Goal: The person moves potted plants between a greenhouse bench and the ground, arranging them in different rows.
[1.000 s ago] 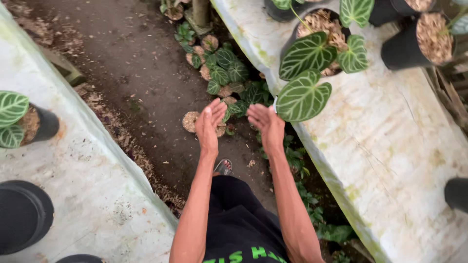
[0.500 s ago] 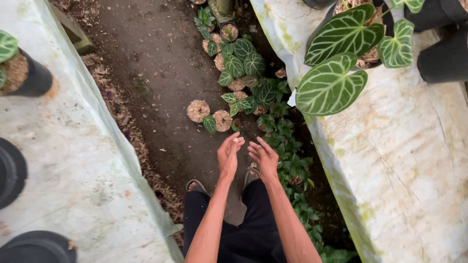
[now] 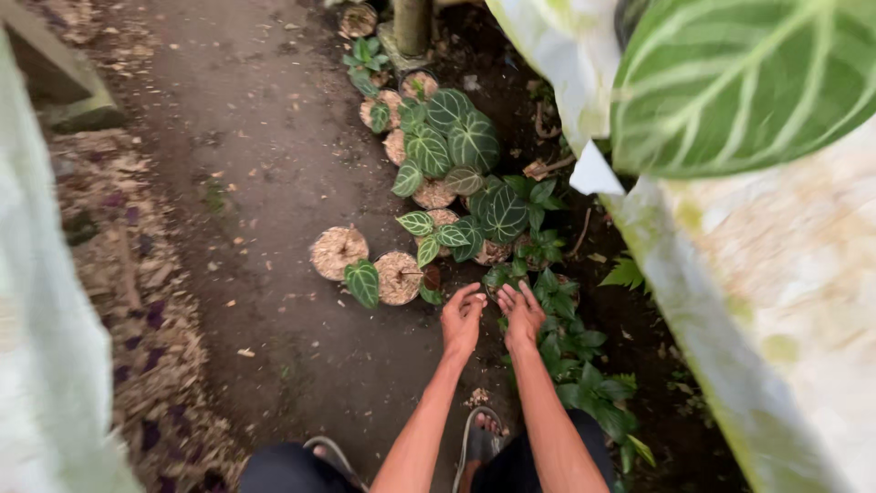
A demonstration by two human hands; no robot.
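Both hands, left and right, hang open and empty, side by side. Potted plants sit on the ground at eleven o'clock; the bench lies at three.

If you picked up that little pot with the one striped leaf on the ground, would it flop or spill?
The little pot looks low and wide, so it probably sits steady. Its loose brown filling reaches the rim and might spill if tilted. The striped leaf hangs over the side and would likely bend easily.
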